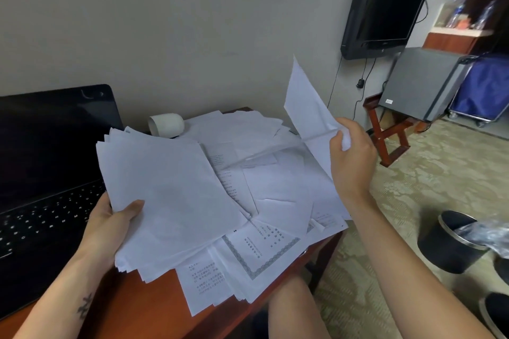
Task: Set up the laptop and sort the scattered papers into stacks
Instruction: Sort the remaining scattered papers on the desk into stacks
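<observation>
White scattered papers [275, 195] covered a reddish wooden tabletop [132, 308] beside an open laptop [41, 173]. The left hand [110, 223] gripped a stack of sheets [168, 195] above them. The right hand [351, 157] pinched a single sheet [305, 107], lifted clear.

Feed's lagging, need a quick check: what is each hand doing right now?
Left hand: grips the gathered stack of papers, thumb on top.
Right hand: pinches a single raised sheet.
</observation>
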